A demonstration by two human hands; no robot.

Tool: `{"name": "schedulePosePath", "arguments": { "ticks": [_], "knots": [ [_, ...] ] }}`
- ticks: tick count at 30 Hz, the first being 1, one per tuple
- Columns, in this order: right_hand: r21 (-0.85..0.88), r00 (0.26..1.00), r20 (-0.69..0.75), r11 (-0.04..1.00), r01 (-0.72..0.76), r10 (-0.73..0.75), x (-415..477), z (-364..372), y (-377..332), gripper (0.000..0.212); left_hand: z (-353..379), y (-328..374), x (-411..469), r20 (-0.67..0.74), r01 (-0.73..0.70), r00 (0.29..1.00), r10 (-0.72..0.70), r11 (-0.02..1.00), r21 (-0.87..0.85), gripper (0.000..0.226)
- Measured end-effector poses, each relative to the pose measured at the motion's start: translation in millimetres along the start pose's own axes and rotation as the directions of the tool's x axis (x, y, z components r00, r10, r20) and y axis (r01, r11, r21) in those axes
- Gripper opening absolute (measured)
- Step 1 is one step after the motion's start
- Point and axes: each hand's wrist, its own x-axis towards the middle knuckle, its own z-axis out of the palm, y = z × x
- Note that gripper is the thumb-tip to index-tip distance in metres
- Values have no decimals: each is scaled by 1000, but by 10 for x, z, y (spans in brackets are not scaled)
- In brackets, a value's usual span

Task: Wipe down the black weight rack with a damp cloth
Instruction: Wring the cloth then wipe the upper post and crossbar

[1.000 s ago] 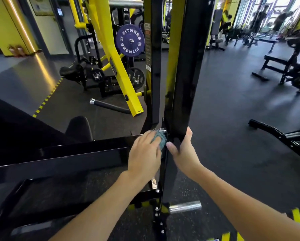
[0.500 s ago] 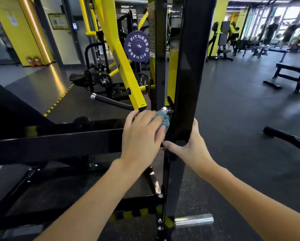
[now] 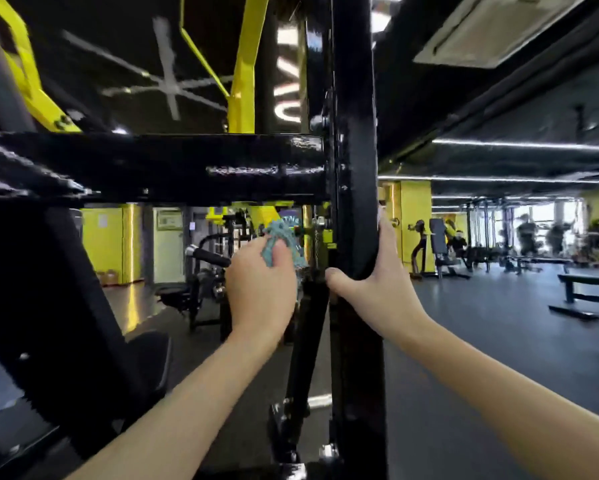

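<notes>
At the far left, a thick slanted black strut (image 3: 62, 289) is dropping toward the floor (image 3: 499, 348), and above it yellow frame tubes (image 3: 242, 64) are rising out of view. The black weight rack (image 3: 355, 341) is filling the middle of the view: its glossy horizontal crossbeam (image 3: 187, 168) is running from the left edge to meet the upright post (image 3: 353, 150), which is spanning the picture from top to bottom. Below the crossbeam and just left of the post, the left hand (image 3: 260, 289) is clenching a crumpled teal cloth (image 3: 281, 242), with the fingers curled round it and the cloth bunching out above the knuckles. The cloth is sitting close to the small metal fittings beside the post, but motion blur is making it impossible to tell whether it is touching them. Just to the right, the right hand (image 3: 377, 282) is grasping the upright post, its thumb hooking across the near face and its fingers wrapping up along the post's right edge. Farther right, the open gym floor is stretching away, a black bench (image 3: 589, 284) is standing near the right edge, other machines and blurred figures are showing in front of bright windows, and a ceiling vent panel (image 3: 492, 29) is hanging in the top right corner.
</notes>
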Motion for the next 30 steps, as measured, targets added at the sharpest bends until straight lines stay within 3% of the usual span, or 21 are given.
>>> {"name": "schedulePosePath", "arguments": {
  "ticks": [2, 3, 5, 7, 9, 12, 15, 18, 21, 22, 26, 30],
  "knots": [
    [-4, 998, -54, 1000, 14, -14, -68, 77, 39, 93, 110, 81, 33, 38, 371, 927, -372, 900, -227, 32],
    [5, 997, -78, 1000, 9, -9, -78, 114, 51, 93, 172, 151, 112, 101, 467, 883, -459, 832, -298, 26],
    [14, 995, -96, 1000, -22, 23, -80, 143, 30, 97, 346, 322, 283, 183, 535, 837, -516, 698, -477, 11],
    [5, 995, -82, 998, -65, 65, -87, 132, -19, 97, 461, 440, 300, 221, 541, 833, -508, 663, -518, 9],
    [2, 993, -75, 996, -90, 90, -90, 118, -55, 98, 476, 426, 185, 213, 454, 891, -401, 783, -425, 15],
    [-1, 995, -81, 999, -52, 52, -90, 135, -13, 101, 394, 244, 74, 166, 113, 983, -73, 962, -250, 22],
    [-3, 995, -92, 1000, -26, 25, -69, 154, 40, 101, 351, 178, 91, 166, -160, 972, 168, 985, -59, 29],
    [16, 995, -97, 999, -32, 34, -43, 152, 45, 102, 410, 247, 202, 169, -112, 981, 97, 990, 83, 32],
    [26, 997, -59, 998, -54, 55, -37, 136, 64, 104, 439, 318, 238, 176, 42, 983, -46, 999, 27, 27],
    [29, 997, -39, 998, -64, 65, -46, 121, 78, 105, 417, 315, 215, 187, 37, 982, -40, 999, 20, 25],
    [54, 995, 72, 996, -70, 66, -34, 14, 56, 110, 174, 246, 66, 206, -230, 951, 230, 973, -26, 25],
    [57, 974, 177, 986, -154, 142, -450, -67, 125, 108, 34, -74, -288, 226, -167, 961, 162, 986, 2, 27]
  ]
}}
